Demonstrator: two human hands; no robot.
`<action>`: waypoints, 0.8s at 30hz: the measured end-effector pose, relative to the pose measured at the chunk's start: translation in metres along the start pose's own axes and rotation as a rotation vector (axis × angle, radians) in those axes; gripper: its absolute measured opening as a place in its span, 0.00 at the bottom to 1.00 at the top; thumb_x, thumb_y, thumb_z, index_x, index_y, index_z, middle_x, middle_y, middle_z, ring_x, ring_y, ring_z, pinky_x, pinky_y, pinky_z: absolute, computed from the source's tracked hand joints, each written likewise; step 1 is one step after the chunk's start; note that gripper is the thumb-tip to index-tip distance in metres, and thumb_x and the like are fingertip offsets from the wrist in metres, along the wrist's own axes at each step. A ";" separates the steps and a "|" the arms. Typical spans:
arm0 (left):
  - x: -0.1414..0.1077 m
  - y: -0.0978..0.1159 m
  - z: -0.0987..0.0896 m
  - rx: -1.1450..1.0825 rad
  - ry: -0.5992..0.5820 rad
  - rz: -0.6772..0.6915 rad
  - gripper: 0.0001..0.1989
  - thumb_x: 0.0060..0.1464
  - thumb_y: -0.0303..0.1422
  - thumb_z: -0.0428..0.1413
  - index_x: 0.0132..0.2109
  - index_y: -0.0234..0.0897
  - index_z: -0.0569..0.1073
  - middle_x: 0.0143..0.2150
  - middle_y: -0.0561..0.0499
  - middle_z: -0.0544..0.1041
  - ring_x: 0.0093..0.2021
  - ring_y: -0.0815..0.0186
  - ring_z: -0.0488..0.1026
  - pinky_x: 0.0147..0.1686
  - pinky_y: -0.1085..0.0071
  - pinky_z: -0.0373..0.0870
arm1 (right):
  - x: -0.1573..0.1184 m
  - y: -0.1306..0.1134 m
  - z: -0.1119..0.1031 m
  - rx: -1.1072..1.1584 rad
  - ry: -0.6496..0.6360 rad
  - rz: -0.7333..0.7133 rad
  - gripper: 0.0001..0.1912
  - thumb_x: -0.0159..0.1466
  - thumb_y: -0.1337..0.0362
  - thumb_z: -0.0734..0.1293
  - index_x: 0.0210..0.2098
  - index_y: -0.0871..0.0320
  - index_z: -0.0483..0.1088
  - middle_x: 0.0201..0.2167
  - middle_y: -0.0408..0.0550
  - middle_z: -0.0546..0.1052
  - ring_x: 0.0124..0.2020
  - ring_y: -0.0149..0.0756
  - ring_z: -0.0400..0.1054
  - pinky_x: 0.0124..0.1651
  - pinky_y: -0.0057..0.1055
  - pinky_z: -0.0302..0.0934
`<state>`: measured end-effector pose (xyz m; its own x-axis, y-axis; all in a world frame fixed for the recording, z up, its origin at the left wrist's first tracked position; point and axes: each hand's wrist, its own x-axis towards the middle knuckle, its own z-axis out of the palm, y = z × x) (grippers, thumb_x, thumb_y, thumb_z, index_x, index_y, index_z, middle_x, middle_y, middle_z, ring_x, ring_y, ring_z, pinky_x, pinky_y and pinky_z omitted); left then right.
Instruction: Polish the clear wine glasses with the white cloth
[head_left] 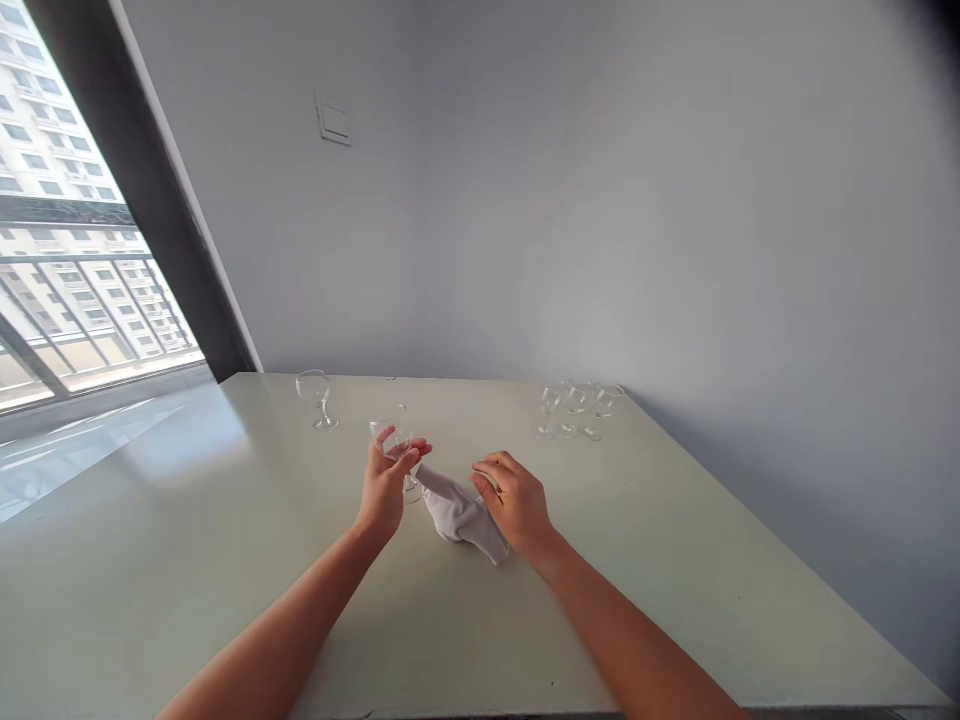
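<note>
My left hand (388, 485) is around the bowl of a clear stemmed glass (411, 488), its fingers partly seen through the glass. The glass's round foot shows just right of the wrist. A crumpled pale cloth (456, 512) lies on the table to the right of this glass, one end raised near my left fingertips. Above the cloth's right side, my right hand (514, 497) is open, with curved fingers, a gap between thumb and fingertips, and nothing visible in it.
Another stemmed glass (325, 422) stands at the back left of the pale green table (660, 580). Several small stemmed glasses (576, 402) are grouped at the back right. Grey walls (637, 200) border the table's far and right sides; a window is at left.
</note>
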<state>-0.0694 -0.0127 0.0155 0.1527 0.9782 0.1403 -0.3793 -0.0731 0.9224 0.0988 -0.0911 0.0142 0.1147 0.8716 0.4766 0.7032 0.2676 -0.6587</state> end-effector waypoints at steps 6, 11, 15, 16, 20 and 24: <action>-0.020 0.000 0.017 0.042 -0.203 0.003 0.30 0.47 0.37 0.57 0.55 0.46 0.54 0.48 0.46 0.70 0.41 0.63 0.72 0.40 0.64 0.67 | 0.020 -0.022 0.024 0.173 -0.230 0.021 0.07 0.57 0.61 0.63 0.32 0.55 0.71 0.24 0.41 0.70 0.24 0.28 0.62 0.26 0.24 0.54; -0.018 -0.006 0.014 0.320 -0.206 0.165 0.25 0.50 0.36 0.53 0.55 0.43 0.57 0.52 0.44 0.67 0.54 0.59 0.62 0.51 0.60 0.60 | 0.034 -0.028 0.046 0.318 -0.273 0.036 0.06 0.54 0.64 0.64 0.21 0.57 0.68 0.21 0.41 0.69 0.26 0.31 0.62 0.29 0.25 0.53; -0.012 -0.016 0.008 0.744 0.021 0.413 0.30 0.48 0.37 0.54 0.58 0.42 0.54 0.57 0.44 0.59 0.59 0.56 0.55 0.54 0.54 0.53 | 0.038 -0.022 0.055 0.692 -0.195 0.205 0.11 0.52 0.61 0.64 0.17 0.58 0.62 0.17 0.38 0.63 0.22 0.27 0.56 0.26 0.24 0.51; -0.012 -0.021 0.008 0.794 0.075 0.452 0.33 0.46 0.38 0.55 0.58 0.41 0.53 0.58 0.43 0.57 0.59 0.55 0.53 0.55 0.53 0.53 | 0.040 -0.020 0.057 0.795 -0.137 0.269 0.12 0.51 0.60 0.65 0.17 0.58 0.61 0.16 0.37 0.61 0.20 0.26 0.54 0.25 0.24 0.50; -0.015 -0.042 0.012 0.761 0.067 0.218 0.44 0.41 0.36 0.58 0.61 0.39 0.45 0.56 0.41 0.60 0.54 0.55 0.61 0.47 0.58 0.62 | 0.048 -0.009 0.063 0.964 0.057 0.465 0.15 0.51 0.55 0.64 0.17 0.58 0.57 0.15 0.35 0.56 0.17 0.23 0.49 0.21 0.24 0.48; -0.018 -0.050 0.016 0.651 -0.141 -0.155 0.32 0.44 0.25 0.49 0.58 0.39 0.53 0.39 0.49 0.73 0.34 0.66 0.70 0.31 0.73 0.64 | 0.058 0.008 0.061 0.845 0.090 0.516 0.18 0.50 0.52 0.64 0.16 0.57 0.56 0.12 0.35 0.55 0.15 0.23 0.48 0.18 0.23 0.46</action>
<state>-0.0386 -0.0297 -0.0277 0.2952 0.9554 -0.0063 0.2757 -0.0789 0.9580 0.0681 -0.0134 0.0012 0.3437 0.9385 0.0338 -0.1748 0.0993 -0.9796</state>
